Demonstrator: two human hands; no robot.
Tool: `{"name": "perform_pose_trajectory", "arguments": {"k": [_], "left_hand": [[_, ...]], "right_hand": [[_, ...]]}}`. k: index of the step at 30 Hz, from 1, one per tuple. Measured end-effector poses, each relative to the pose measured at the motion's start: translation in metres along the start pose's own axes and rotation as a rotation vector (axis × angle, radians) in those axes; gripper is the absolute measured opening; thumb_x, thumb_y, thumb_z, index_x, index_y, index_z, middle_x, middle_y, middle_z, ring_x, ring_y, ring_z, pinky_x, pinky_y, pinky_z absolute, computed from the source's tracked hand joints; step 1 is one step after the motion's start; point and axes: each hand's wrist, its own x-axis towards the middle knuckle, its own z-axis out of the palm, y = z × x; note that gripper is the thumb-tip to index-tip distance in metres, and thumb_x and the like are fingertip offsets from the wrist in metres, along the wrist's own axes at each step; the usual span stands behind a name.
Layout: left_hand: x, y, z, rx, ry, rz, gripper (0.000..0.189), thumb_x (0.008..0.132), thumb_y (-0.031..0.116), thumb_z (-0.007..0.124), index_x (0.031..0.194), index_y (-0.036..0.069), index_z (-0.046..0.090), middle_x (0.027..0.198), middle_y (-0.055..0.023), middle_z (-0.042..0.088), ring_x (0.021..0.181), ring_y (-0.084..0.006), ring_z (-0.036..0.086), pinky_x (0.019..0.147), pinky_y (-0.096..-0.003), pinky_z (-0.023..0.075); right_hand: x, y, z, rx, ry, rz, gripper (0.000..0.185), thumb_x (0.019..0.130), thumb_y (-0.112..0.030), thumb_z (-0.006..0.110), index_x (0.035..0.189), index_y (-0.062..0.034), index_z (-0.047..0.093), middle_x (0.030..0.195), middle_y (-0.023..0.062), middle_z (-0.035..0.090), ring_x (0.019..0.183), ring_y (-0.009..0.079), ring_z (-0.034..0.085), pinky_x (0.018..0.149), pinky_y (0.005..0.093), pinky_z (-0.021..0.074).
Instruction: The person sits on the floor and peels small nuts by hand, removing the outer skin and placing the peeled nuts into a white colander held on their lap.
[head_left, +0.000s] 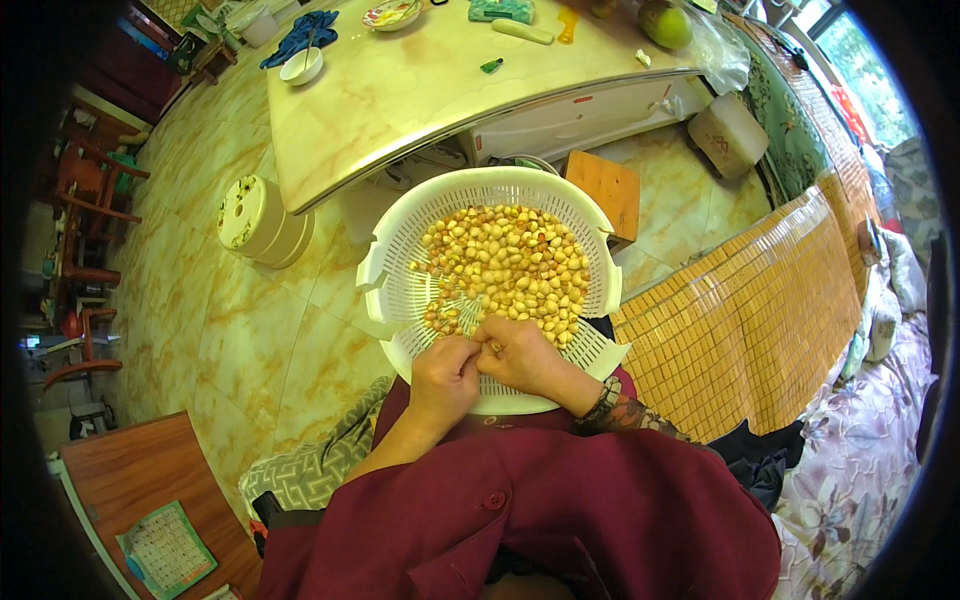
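Observation:
A white slotted plastic basket (487, 180) rests at my lap, its rim broken or notched at the sides. Many small pale-yellow and brown nuts or seeds (517, 262) cover its upper and right part, with a smaller, browner group at the lower left. Over the basket's near edge, my left hand (446, 375) and my right hand (521, 356) meet at the fingertips. Both have bent, pinched fingers around something small, mostly hidden between them; what it is cannot be told.
Beyond the basket stands a table (390, 105) with a white bowl (301, 66), a plate (391, 13), a blue cloth (306, 36) and a green fruit (664, 24). A round stool (262, 221) is at the left, a wooden stool (604, 195) behind the basket, a bamboo-matted seat (735, 315) at the right.

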Motion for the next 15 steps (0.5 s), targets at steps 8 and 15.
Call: {"name": "perform_pose_trajectory", "arguments": {"k": [8, 15], "left_hand": [[0.001, 0.0, -0.004, -0.186, -0.034, -0.2, 0.013, 0.076, -0.008, 0.065, 0.086, 0.0, 0.066, 0.082, -0.0081, 0.067, 0.07, -0.014, 0.064, 0.06, -0.025, 0.0502], [0.012, -0.007, -0.011, -0.666, -0.011, -0.452, 0.019, 0.078, -0.01, 0.066, 0.095, -0.002, 0.065, 0.087, -0.0023, 0.065, 0.062, -0.0022, 0.049, 0.059, -0.0163, 0.0404]], "right_hand": [[-0.001, 0.012, 0.0, 0.093, 0.059, -0.02, 0.007, 0.078, -0.003, 0.059, 0.085, -0.002, 0.059, 0.07, 0.0116, 0.062, 0.052, 0.0162, 0.056, 0.047, 0.0295, 0.044], [0.01, 0.016, -0.009, 1.136, -0.103, 0.619, 0.012, 0.09, -0.014, 0.058, 0.092, -0.0025, 0.055, 0.073, 0.005, 0.06, 0.05, 0.006, 0.045, 0.044, 0.02, 0.0373]]}}
